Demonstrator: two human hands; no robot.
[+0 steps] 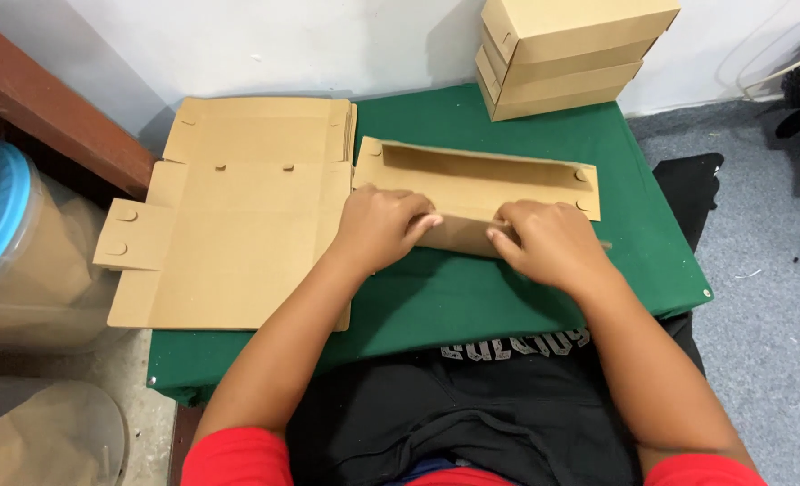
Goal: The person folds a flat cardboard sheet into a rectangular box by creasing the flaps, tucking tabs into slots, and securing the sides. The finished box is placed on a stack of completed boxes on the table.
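Both forearms reaching forward over the green table (526,297), left hand (379,225) and right hand (548,243) palm-down, fingers curled and pressing on the near flap of a half-folded cardboard box (481,184) lying mid-table. Beside it, flat cardboard sheets (238,207); behind, stacked finished boxes (562,54), top cut off. Fingertips under the flap hidden, so actual pinch impossible to tell

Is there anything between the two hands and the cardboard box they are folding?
Nothing visible. The left hand and right hand both rest directly on the half-folded box on the green table. The flat sheets lie to the left, apart.
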